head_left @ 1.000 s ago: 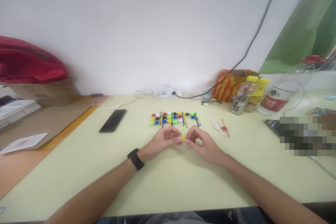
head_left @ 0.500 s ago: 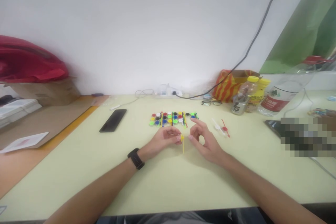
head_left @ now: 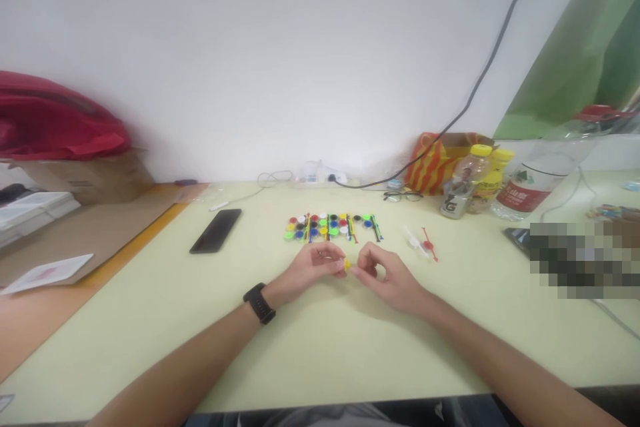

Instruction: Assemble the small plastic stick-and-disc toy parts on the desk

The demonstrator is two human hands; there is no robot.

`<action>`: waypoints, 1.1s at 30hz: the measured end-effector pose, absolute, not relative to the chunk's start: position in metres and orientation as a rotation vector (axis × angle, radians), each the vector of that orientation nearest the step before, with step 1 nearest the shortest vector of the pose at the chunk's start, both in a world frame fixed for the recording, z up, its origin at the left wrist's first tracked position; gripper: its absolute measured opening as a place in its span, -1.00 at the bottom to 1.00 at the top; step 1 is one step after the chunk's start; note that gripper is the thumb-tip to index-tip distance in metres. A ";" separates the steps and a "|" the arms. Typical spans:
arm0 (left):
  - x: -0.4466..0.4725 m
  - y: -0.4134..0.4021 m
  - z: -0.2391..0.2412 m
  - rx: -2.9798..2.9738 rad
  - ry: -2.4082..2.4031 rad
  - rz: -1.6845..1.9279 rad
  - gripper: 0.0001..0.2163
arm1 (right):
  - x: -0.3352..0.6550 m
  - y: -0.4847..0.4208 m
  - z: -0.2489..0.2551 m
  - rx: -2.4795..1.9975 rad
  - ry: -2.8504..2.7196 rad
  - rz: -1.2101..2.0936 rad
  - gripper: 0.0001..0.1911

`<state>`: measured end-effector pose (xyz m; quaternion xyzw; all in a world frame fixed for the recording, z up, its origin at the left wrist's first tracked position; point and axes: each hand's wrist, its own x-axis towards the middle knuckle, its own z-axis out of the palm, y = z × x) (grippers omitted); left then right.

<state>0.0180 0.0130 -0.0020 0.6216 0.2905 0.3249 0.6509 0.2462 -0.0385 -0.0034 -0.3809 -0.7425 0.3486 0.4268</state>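
Observation:
My left hand (head_left: 320, 261), with a black watch (head_left: 259, 303) at its wrist, pinches a small yellow plastic piece (head_left: 347, 265) between thumb and fingers. Closed in a pinch, my right hand (head_left: 383, 272) meets the same piece from the right. Fingertips cover much of it, and its thin stem is hidden. Beyond my hands lie rows of coloured round discs (head_left: 323, 222) with thin coloured sticks among them. To the right of my right hand rest a white piece (head_left: 414, 241) and a red piece (head_left: 427, 244), each a round disc with thin arms.
A black phone (head_left: 216, 231) lies at left on the pale table (head_left: 280, 353). Glasses (head_left: 400, 196), a clear bottle (head_left: 463, 183), a larger bottle (head_left: 525, 190) and a striped bag (head_left: 427, 163) stand back right. A cardboard box (head_left: 95, 177) is at far left.
My right hand has come left to the yellow piece, its raised index finger curling down into a pinch. The stem that hung below is out of sight. My left hand stays put.

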 end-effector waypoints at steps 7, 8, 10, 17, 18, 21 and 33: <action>0.019 0.011 -0.001 1.402 0.649 0.717 -0.72 | 0.245 -0.039 -0.002 -0.917 -1.880 0.940 -0.80; 0.020 0.011 -0.001 1.397 0.645 0.716 -0.72 | 0.245 -0.039 -0.002 -0.912 -1.883 0.940 -0.80; 0.020 0.011 -0.001 1.391 0.642 0.719 -0.71 | 0.244 -0.039 -0.002 -0.906 -1.888 0.938 -0.81; 0.020 0.011 0.000 1.397 0.640 0.706 -0.73 | 0.249 -0.040 -0.010 -0.927 -1.932 0.801 -0.74; 0.020 0.012 0.001 1.398 0.644 0.705 -0.73 | 0.249 -0.040 -0.012 -0.936 -1.938 0.755 -0.64; 0.019 0.012 0.001 1.386 0.657 0.714 -0.72 | 0.251 -0.039 -0.013 -0.956 -1.923 0.709 -0.51; 0.019 0.014 -0.004 1.351 0.685 0.722 -0.71 | 0.253 -0.034 0.002 -0.905 -1.691 1.185 -0.46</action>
